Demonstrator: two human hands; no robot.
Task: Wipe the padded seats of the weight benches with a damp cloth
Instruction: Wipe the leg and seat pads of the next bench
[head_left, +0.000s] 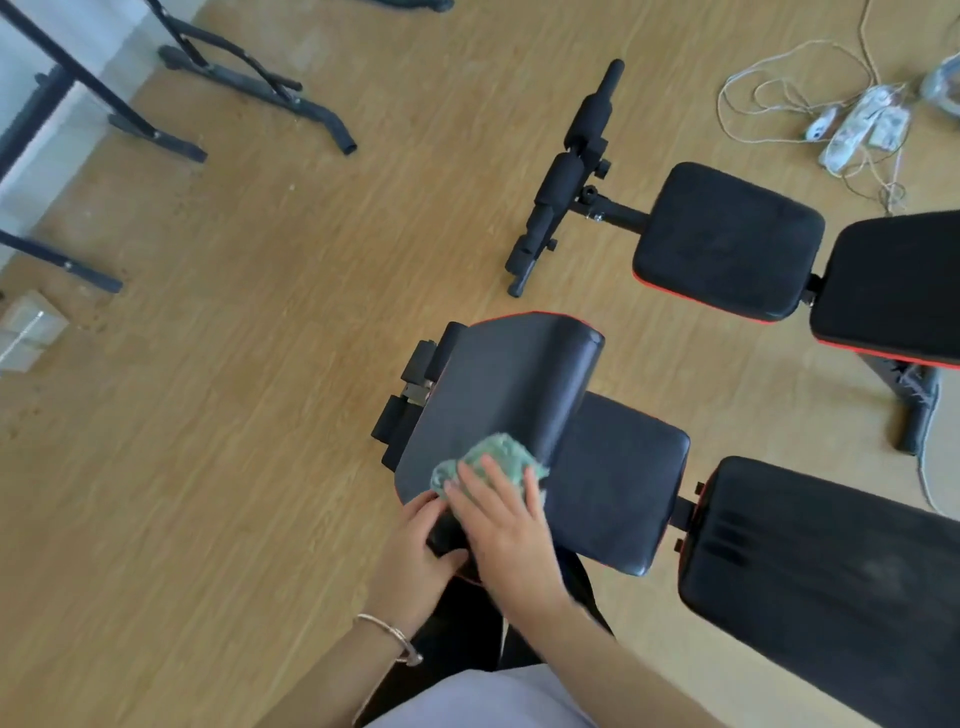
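Flanking the pad (498, 384): second bench (727, 239), cables (810, 78).

Blurry cloth (493, 453), partly under rt hand (503, 530)

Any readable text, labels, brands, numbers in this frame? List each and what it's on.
No legible text anywhere.
Raised pad under the green cloth: plain black, no print.
Other bench pads: plain black, red trim.
White power strip on floor: markings too blurred.
Taped box, left edge: no readable label.
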